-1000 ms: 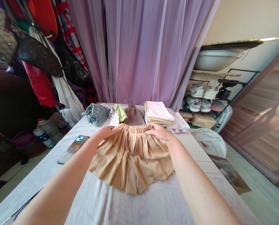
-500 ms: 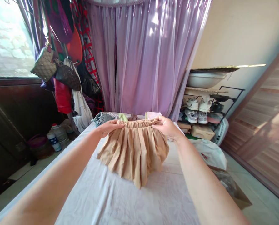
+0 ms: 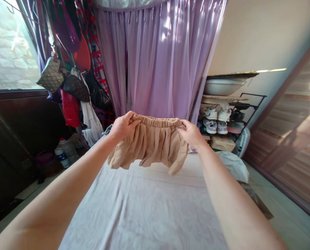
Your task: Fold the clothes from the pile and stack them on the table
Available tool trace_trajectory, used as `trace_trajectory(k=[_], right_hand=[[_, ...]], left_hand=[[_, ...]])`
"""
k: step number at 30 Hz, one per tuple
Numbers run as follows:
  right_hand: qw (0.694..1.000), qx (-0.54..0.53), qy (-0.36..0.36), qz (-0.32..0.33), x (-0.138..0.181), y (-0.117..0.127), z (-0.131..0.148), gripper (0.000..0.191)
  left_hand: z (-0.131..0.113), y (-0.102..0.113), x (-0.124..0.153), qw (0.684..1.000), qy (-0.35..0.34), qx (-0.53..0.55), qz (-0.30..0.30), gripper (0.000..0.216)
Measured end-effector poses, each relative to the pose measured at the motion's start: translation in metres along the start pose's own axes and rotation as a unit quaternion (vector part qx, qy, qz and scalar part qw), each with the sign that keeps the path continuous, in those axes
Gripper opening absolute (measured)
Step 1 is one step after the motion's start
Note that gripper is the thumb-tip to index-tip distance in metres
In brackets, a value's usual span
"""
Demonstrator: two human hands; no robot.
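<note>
A tan pleated skirt (image 3: 155, 142) with a gathered elastic waistband hangs in the air between my hands. My left hand (image 3: 125, 126) is closed on the left end of the waistband, thumb on the near side. At the right end, my right hand (image 3: 190, 133) pinches the same band. The hem hangs loose and uneven above a pale patterned cloth (image 3: 149, 208) that covers the surface below. Behind my left wrist, a bit of blue-grey fabric (image 3: 107, 130) shows; most of it is hidden.
A purple curtain (image 3: 155, 69) closes off the back. Bags (image 3: 50, 78) and clothes hang at the left, above a plastic jug (image 3: 67, 147). To the right stands a rack with shoes (image 3: 210, 125) and a white basin (image 3: 224, 86), near a white plastic bag (image 3: 233, 165).
Both hands have lifted the skirt higher. Its hem has swung up and spread, and the skirt now covers most of the folded clothes behind it. The view has shifted slightly.
</note>
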State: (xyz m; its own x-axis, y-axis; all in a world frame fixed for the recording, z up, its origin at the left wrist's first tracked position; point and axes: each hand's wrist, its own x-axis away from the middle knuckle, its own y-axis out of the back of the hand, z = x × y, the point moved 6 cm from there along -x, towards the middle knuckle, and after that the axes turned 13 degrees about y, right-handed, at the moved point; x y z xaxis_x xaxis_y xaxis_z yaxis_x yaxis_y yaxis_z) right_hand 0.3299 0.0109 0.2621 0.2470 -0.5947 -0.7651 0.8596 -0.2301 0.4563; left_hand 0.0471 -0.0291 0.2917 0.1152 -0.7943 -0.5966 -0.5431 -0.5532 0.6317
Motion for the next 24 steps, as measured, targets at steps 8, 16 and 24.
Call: trace_trajectory(k=[8,16,24], right_hand=[[0.989,-0.107,-0.045,0.090,0.024,0.010,0.026,0.035],[0.963,-0.156,-0.159,0.149,0.040,-0.011,0.002,0.034],[0.931,0.074,-0.267,0.237,0.094,-0.102,-0.123,0.034]], left_hand=[[-0.010,0.016,0.017,0.994,0.042,0.012,0.096,0.036],[0.010,-0.014,0.002,0.975,0.065,-0.066,0.201,0.043],[0.128,-0.170,0.032,0.936,0.135,-0.162,0.282,0.049]])
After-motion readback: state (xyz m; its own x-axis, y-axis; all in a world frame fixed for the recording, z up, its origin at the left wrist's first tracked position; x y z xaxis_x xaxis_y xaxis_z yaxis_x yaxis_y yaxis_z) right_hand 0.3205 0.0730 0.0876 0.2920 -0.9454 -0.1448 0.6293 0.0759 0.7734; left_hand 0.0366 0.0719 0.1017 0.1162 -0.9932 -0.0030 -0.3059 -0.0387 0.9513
